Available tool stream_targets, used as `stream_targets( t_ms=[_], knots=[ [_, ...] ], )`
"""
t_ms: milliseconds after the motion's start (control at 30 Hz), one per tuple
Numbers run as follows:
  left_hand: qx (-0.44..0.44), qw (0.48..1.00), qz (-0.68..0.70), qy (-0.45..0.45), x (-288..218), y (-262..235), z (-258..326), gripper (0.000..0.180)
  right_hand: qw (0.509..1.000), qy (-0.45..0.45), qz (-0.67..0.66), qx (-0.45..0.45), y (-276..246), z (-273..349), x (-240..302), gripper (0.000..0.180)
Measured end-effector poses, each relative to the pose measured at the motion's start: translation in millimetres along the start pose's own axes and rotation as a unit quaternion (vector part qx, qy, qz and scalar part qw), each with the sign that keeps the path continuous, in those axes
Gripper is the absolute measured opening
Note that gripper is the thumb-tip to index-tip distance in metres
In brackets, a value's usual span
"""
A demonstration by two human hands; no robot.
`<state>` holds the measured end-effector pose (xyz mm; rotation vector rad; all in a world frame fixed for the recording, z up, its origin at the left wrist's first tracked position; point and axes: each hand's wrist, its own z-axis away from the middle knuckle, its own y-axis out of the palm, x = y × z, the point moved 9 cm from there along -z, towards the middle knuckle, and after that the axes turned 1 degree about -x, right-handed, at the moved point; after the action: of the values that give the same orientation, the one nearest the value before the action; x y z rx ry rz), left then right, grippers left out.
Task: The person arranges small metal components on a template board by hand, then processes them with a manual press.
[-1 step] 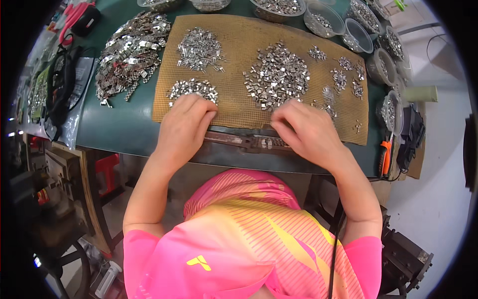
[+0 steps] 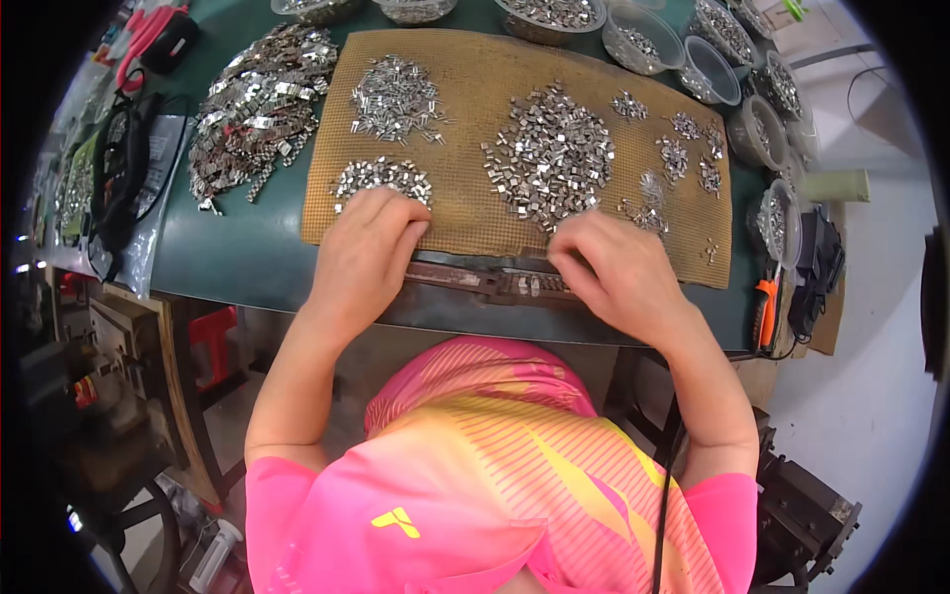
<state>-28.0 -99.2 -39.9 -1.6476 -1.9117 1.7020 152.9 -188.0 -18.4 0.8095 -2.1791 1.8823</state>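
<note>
My left hand (image 2: pixel 368 238) rests at the near edge of a small pile of shiny metal links (image 2: pixel 383 176), its fingers curled and pressed together. What those fingertips hold, if anything, is hidden. My right hand (image 2: pixel 621 259) is bent into a pinch just above a long, narrow dark metal jig (image 2: pixel 495 284) along the mat's near edge. Several small silvery pieces sit in a row in the jig. Anything in the right fingertips is too small to make out. Beyond that hand spreads a large heap of small square metal pieces (image 2: pixel 549 153).
A tan textured mat (image 2: pixel 460 148) bears a pile of thin metal pieces (image 2: pixel 396 97) and smaller clusters (image 2: pixel 674 158). Linked metal strips (image 2: pixel 262 109) lie left. Plastic tubs (image 2: pixel 643 40) line the back and right. Orange-handled pliers (image 2: pixel 765 307) lie at the right edge.
My right hand has drawn back slightly from the large heap, toward me and a little right, over the jig. The left hand has barely moved.
</note>
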Motion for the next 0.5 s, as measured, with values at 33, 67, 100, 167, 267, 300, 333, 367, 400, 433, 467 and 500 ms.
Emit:
stream_targets(
  t_ms=[33, 67, 100, 167, 267, 300, 333, 367, 400, 433, 467, 500],
  knots=[
    [0.001, 1.000, 0.002, 0.002, -2, 1, -2, 0.007, 1.000, 0.008, -0.005, -0.016, -3, 15, -1, 0.012],
    [0.001, 1.000, 0.018, 0.003, -5, 2, -3, 0.008, 1.000, 0.000, 0.005, -0.030, -2, 26, 1, 0.017],
    [0.002, 0.999, 0.033, 0.004, -9, 4, -3, 0.009, 1.000, 0.002, 0.005, -0.030, 1, 33, 3, 0.017],
    [0.002, 0.998, 0.059, 0.019, -19, 10, -5, 0.009, 0.999, -0.004, 0.020, -0.047, 3, 44, 8, 0.020],
    [0.016, 0.994, 0.104, 0.038, -39, 24, -4, 0.011, 0.998, -0.009, 0.030, -0.050, 6, 47, 11, 0.022],
    [0.031, 0.991, 0.125, 0.042, -47, 29, -4, 0.012, 0.998, -0.014, 0.041, -0.055, 7, 48, 12, 0.022],
    [0.039, 0.989, 0.130, 0.056, -56, 33, -4, 0.014, 0.997, -0.013, 0.040, -0.057, 8, 48, 13, 0.022],
    [0.039, 0.989, 0.128, 0.057, -61, 37, -4, 0.014, 0.997, -0.015, 0.048, -0.063, 9, 48, 14, 0.022],
    [0.048, 0.988, 0.132, 0.071, -67, 44, -2, 0.014, 0.996, -0.016, 0.056, -0.068, 8, 49, 15, 0.022],
    [0.056, 0.985, 0.136, 0.085, -73, 51, 0, 0.015, 0.996, -0.017, 0.055, -0.070, 8, 50, 15, 0.022],
    [0.051, 0.984, 0.138, 0.102, -77, 56, 2, 0.018, 0.996, -0.011, 0.048, -0.069, 7, 51, 14, 0.020],
    [0.052, 0.984, 0.137, 0.103, -79, 61, 2, 0.018, 0.997, -0.006, 0.040, -0.069, 6, 52, 12, 0.019]
  ],
)
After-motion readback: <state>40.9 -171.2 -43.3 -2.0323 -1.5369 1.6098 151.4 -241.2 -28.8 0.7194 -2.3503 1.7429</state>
